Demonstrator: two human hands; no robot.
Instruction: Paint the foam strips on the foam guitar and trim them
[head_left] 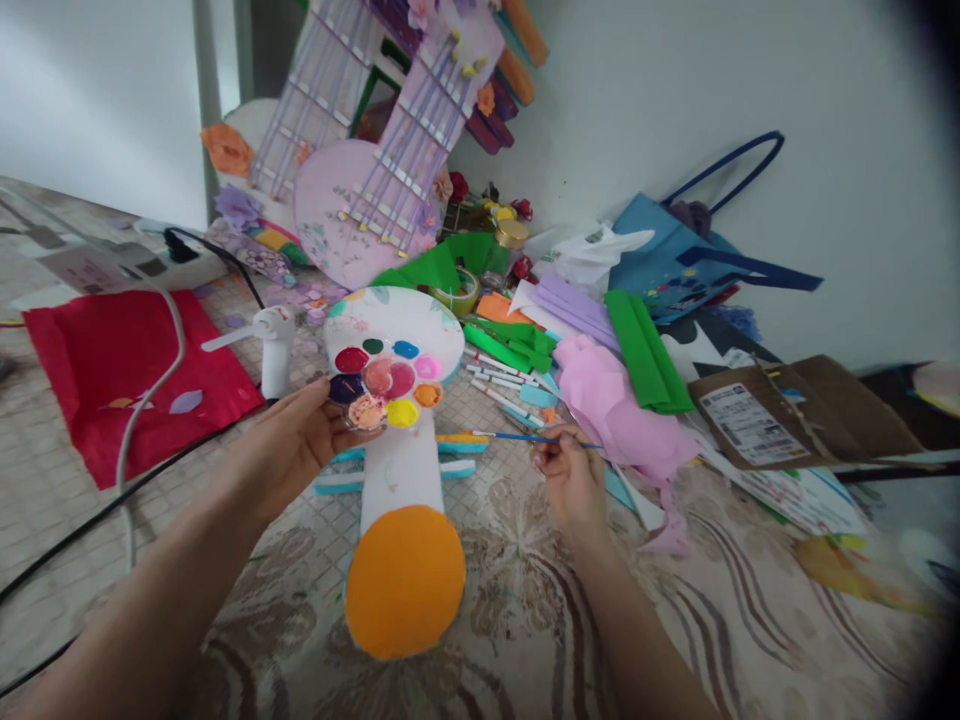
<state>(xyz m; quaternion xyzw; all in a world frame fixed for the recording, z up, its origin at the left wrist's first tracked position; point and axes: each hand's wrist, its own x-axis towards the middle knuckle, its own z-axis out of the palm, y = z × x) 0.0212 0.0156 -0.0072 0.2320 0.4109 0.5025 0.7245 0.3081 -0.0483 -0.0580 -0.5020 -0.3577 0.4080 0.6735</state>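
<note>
Nearest the lens: orange round paper disc (405, 580), flat on the patterned beige tablecloth (525, 620), forming the near end of a white flat cardboard cut-out (399, 470) with a narrow neck and a round head at the far end.

Left hand (300, 440): curled around the near-left rim of a round paint palette (386, 385), thumb on top. The palette has wells of dark red, green, blue, pink, orange, yellow and purple. It sits over the cut-out's round head; can't tell whether it rests on it or is held above it.

Right hand (574, 480): fingers pinched on a thin blue-handled paintbrush (517, 437), roughly level, bristle end pointing left toward the cut-out's neck, just to the right of it. Tip isn't touching the palette.

Around:
- red paper sheet (112, 370) far left, grey cable across it
- white handheld fan (274, 345) standing just left of the palette
- pink crepe paper heap (615, 400) right behind the right hand
- green folded paper (649, 350) beyond that
- loose markers (499, 375) between cut-out and pink heap
- blue fabric bag (675, 260) against the wall
- lilac cardboard guitar model (375, 190) leaning at the back
</note>
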